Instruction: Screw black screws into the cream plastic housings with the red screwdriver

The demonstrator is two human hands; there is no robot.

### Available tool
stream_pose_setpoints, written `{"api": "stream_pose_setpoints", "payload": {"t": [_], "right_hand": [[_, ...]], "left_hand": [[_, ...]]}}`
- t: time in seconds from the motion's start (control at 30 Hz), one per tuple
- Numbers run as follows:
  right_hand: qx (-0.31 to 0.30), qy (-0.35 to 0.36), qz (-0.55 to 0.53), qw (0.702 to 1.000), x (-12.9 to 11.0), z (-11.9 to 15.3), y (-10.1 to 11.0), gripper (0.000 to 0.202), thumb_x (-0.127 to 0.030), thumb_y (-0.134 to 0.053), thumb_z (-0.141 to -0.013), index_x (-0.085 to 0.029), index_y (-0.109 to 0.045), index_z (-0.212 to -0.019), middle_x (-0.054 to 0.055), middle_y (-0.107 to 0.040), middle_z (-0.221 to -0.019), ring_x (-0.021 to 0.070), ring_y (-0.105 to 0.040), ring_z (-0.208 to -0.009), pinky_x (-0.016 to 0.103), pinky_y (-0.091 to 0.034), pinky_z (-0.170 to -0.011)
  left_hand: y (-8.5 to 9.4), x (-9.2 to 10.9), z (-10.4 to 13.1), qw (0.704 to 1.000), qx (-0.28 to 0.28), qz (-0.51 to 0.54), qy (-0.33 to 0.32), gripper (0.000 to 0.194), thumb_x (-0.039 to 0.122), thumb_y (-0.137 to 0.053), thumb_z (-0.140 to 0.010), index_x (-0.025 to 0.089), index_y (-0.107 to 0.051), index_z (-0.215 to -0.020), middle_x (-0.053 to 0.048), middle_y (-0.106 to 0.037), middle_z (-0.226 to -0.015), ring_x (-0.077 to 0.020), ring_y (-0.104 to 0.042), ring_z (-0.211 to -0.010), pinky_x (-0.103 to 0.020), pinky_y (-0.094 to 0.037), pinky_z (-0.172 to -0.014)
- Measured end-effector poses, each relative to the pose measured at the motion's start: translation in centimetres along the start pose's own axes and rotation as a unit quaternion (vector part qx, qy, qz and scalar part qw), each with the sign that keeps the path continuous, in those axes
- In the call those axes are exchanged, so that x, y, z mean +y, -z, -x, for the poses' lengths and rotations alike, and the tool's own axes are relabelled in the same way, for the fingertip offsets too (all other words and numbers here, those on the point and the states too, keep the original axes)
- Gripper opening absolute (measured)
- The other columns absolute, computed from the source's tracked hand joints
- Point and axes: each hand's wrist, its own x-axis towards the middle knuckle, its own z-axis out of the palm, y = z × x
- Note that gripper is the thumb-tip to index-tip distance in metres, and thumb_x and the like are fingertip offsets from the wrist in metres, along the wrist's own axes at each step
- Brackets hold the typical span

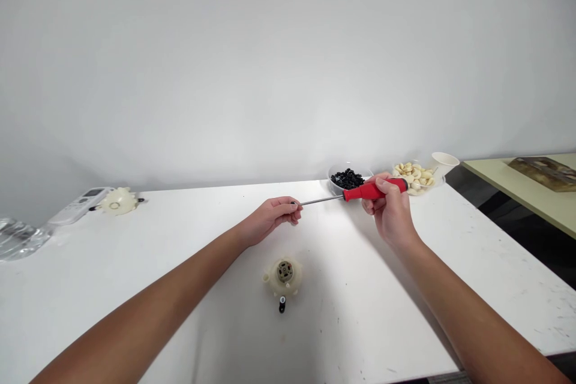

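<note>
My right hand (390,210) is closed around the red handle of a screwdriver (369,190), its shaft pointing left. At the shaft's tip, my left hand (276,214) pinches a small dark piece (293,203), mostly hidden by the fingers. Below my hands, a cream round plastic part (292,281) with a metal motor (285,271) in its middle lies on the white table. A small black piece (282,305) sticks out at its near side.
Behind my right hand stand a clear bowl of black parts (348,179), a container of cream discs (416,177) and a white cup (444,162). A second cream part (119,201), a white remote (74,211) and clear plastic (20,239) lie at the left.
</note>
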Motion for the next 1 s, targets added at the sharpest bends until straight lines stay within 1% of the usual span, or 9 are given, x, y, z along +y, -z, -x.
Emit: {"api": "stream_pose_setpoints", "payload": {"t": [0.1,0.2,0.33,0.43,0.6,0.73,1.0], "right_hand": [[-0.008,-0.002,-0.011,1.0,-0.17,0.03,-0.02,0.015,-0.033,-0.063,-0.09,-0.021,-0.062,-0.081,-0.002,-0.056,-0.059,0.0113,-0.046,-0.047,0.023,-0.031,-0.043],[-0.014,-0.002,-0.007,1.0,-0.09,0.15,-0.07,0.014,-0.033,-0.065,-0.09,-0.021,-0.064,-0.084,-0.002,-0.057,-0.062,0.0114,-0.048,-0.048,0.023,-0.033,-0.044],[-0.013,0.003,-0.001,1.0,0.11,0.22,-0.11,0.015,-0.035,-0.065,-0.09,-0.021,-0.065,-0.086,-0.001,-0.059,-0.064,0.0117,-0.05,-0.049,0.023,-0.035,-0.044],[-0.007,0.006,0.004,1.0,0.15,0.19,-0.12,0.015,-0.036,-0.065,-0.09,-0.021,-0.065,-0.086,-0.001,-0.059,-0.065,0.0121,-0.05,-0.049,0.024,-0.035,-0.044],[-0.007,0.011,0.013,1.0,0.19,0.11,-0.04,0.015,-0.036,-0.066,-0.09,-0.021,-0.065,-0.086,-0.001,-0.061,-0.068,0.012,-0.051,-0.049,0.025,-0.034,-0.044],[-0.008,0.012,0.019,1.0,0.27,0.07,0.07,0.015,-0.036,-0.065,-0.089,-0.022,-0.065,-0.086,-0.001,-0.06,-0.065,0.0124,-0.05,-0.049,0.025,-0.033,-0.043],[-0.017,0.006,-0.003,1.0,0.25,0.04,0.08,0.012,-0.033,-0.065,-0.088,-0.021,-0.065,-0.086,-0.002,-0.059,-0.064,0.0121,-0.049,-0.05,0.024,-0.034,-0.045]], "left_hand": [[0.43,-0.07,-0.1,0.999,-0.003,0.04,-0.009,0.022,0.037,-0.071,-0.094,0.015,-0.073,-0.097,-0.005,-0.066,-0.089,-0.0183,-0.062,-0.085,-0.035,-0.048,-0.089],[0.67,-0.17,-0.18,0.998,-0.01,0.058,-0.012,0.023,0.036,-0.07,-0.096,0.015,-0.072,-0.101,-0.005,-0.065,-0.09,-0.0182,-0.062,-0.086,-0.035,-0.048,-0.089],[0.64,-0.25,-0.18,0.998,-0.01,0.055,-0.012,0.02,0.034,-0.069,-0.097,0.015,-0.073,-0.101,-0.006,-0.066,-0.091,-0.0183,-0.063,-0.087,-0.036,-0.047,-0.092],[0.55,-0.3,-0.13,0.999,-0.004,0.043,-0.012,0.019,0.032,-0.072,-0.095,0.015,-0.075,-0.1,-0.006,-0.067,-0.091,-0.0184,-0.063,-0.088,-0.035,-0.048,-0.093],[0.44,-0.3,-0.07,1.0,0.001,0.024,-0.013,0.022,0.033,-0.074,-0.092,0.014,-0.077,-0.105,-0.007,-0.068,-0.091,-0.019,-0.062,-0.087,-0.036,-0.048,-0.094],[0.35,-0.24,-0.05,1.0,0.007,0.017,-0.011,0.024,0.034,-0.075,-0.091,0.015,-0.078,-0.105,-0.007,-0.069,-0.09,-0.0194,-0.062,-0.086,-0.038,-0.049,-0.094],[0.41,-0.04,0.07,1.0,-0.006,0.015,-0.009,0.024,0.034,-0.074,-0.092,0.016,-0.078,-0.108,-0.007,-0.068,-0.09,-0.0183,-0.061,-0.088,-0.036,-0.048,-0.095]]}}
